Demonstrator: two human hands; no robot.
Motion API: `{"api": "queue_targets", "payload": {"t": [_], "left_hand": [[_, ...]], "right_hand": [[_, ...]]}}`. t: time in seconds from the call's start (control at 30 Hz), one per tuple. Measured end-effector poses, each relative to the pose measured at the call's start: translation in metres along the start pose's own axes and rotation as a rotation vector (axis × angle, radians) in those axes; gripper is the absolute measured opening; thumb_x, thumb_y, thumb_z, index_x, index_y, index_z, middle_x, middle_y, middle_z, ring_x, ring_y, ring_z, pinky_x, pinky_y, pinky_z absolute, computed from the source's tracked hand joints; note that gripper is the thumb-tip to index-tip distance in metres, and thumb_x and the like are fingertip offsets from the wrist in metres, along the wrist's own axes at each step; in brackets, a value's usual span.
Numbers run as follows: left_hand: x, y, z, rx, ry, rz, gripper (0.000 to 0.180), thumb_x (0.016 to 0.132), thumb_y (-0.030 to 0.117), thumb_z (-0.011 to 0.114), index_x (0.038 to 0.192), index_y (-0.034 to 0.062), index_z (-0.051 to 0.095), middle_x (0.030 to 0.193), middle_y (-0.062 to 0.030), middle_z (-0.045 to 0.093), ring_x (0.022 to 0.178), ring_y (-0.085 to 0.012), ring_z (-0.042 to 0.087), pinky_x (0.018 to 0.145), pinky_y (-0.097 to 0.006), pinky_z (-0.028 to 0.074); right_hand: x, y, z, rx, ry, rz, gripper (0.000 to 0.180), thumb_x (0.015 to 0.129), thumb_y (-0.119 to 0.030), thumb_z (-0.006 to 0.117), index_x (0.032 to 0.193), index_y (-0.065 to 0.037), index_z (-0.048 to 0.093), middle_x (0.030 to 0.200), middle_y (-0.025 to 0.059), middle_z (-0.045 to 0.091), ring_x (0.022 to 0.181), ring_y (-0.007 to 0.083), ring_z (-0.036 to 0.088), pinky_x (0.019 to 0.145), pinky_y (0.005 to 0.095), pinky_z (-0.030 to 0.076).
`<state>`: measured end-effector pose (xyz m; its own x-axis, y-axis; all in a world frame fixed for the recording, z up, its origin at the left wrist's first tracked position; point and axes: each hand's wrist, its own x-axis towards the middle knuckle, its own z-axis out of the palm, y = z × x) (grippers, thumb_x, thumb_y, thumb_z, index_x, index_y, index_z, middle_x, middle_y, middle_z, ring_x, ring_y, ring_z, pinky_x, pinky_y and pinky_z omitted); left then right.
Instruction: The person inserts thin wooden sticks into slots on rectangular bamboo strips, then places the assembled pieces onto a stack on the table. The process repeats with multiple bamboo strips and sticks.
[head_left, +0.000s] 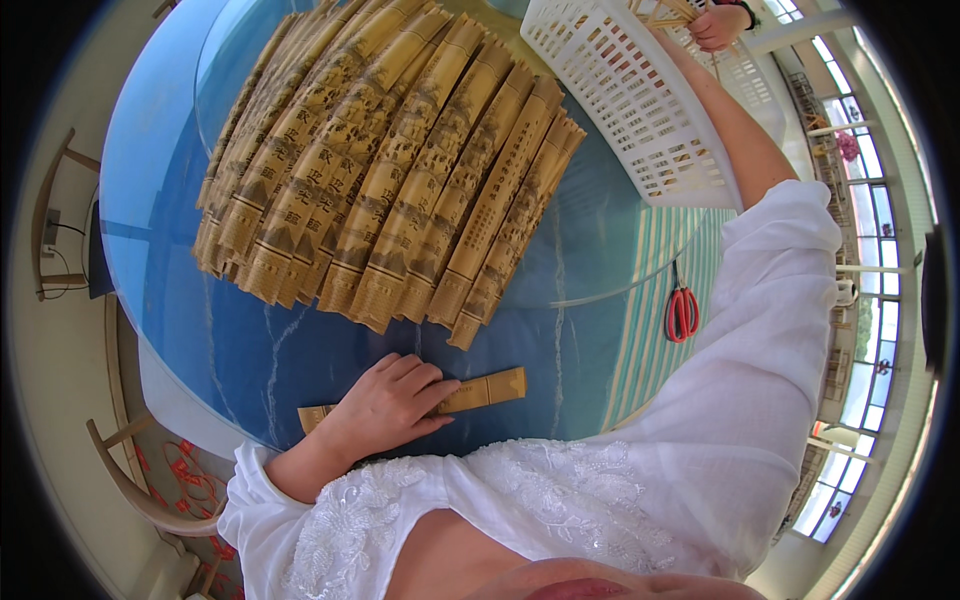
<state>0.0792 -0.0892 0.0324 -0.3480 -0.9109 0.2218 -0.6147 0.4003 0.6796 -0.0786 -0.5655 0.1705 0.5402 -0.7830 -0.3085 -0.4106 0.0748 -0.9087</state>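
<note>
My left hand [388,405] is on the near side of the table, its fingers curled over a narrow folded gold paper strip [490,391]. The strip lies flat, its two ends showing on either side of the hand. Just beyond sits a large pile of long gold paper bundles [385,190] printed with dark scenes and lettering. Their near ends are jagged, as if pleated. My right arm [752,140] reaches far out along the right side of a white plastic basket [640,110]. The right hand at its end is hidden around the basket's rim.
Red-handled scissors [682,312] lie on a striped cloth [640,350] at the right. Another person's hand [718,27] with a dark wristband is near thin wooden sticks [668,12] by the basket. The table [150,200] is round and blue; a wooden chair [150,490] stands at lower left.
</note>
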Motion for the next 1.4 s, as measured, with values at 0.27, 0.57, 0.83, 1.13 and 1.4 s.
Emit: {"api": "queue_targets", "payload": {"t": [0.27, 0.57, 0.83, 1.13, 1.4], "left_hand": [[0.001, 0.000, 0.000, 0.002, -0.007, -0.006, 0.044, 0.072, 0.027, 0.083, 0.109, 0.0068, 0.070, 0.098, -0.0069, 0.063, 0.090, -0.0244, 0.060, 0.081, -0.037, 0.049], [0.000, 0.002, 0.001, -0.010, 0.000, 0.002, 0.044, 0.071, 0.027, 0.083, 0.109, 0.0067, 0.070, 0.098, -0.0069, 0.062, 0.090, -0.0246, 0.060, 0.081, -0.036, 0.048], [0.000, 0.002, 0.002, 0.000, 0.002, 0.019, 0.046, 0.072, 0.028, 0.082, 0.110, 0.0066, 0.070, 0.099, -0.0068, 0.062, 0.091, -0.0245, 0.059, 0.083, -0.036, 0.048], [0.001, 0.001, 0.002, 0.035, -0.028, 0.023, 0.046, 0.072, 0.029, 0.082, 0.110, 0.0077, 0.069, 0.098, -0.0057, 0.060, 0.091, -0.0237, 0.058, 0.083, -0.036, 0.048], [0.001, 0.002, 0.002, 0.014, -0.059, 0.010, 0.045, 0.073, 0.030, 0.081, 0.112, 0.0088, 0.070, 0.097, -0.0041, 0.060, 0.090, -0.0217, 0.058, 0.080, -0.035, 0.047]], "right_hand": [[0.004, -0.017, 0.016, 0.099, -0.006, -0.055, 0.033, 0.088, -0.021, 0.065, 0.117, -0.004, 0.067, 0.094, 0.0109, 0.073, 0.077, 0.0188, 0.071, 0.068, 0.0367, 0.059], [-0.012, -0.022, 0.028, 0.166, 0.018, -0.054, 0.033, 0.087, -0.020, 0.066, 0.116, -0.004, 0.068, 0.093, 0.0112, 0.074, 0.074, 0.0189, 0.072, 0.065, 0.0365, 0.060], [0.016, -0.027, 0.002, -0.317, -0.017, -0.166, 0.031, 0.091, -0.021, 0.062, 0.114, -0.002, 0.070, 0.098, 0.0110, 0.073, 0.084, 0.0185, 0.070, 0.076, 0.0332, 0.056], [0.051, -0.026, -0.035, -1.293, 0.012, -0.328, 0.038, 0.095, -0.027, 0.059, 0.124, -0.004, 0.066, 0.114, 0.0188, 0.069, 0.108, 0.0284, 0.064, 0.095, 0.0373, 0.049], [0.086, -0.015, -0.039, -1.510, -0.002, -0.248, 0.037, 0.096, -0.026, 0.058, 0.124, -0.003, 0.064, 0.111, 0.0185, 0.069, 0.105, 0.0290, 0.065, 0.093, 0.0380, 0.049]]}}
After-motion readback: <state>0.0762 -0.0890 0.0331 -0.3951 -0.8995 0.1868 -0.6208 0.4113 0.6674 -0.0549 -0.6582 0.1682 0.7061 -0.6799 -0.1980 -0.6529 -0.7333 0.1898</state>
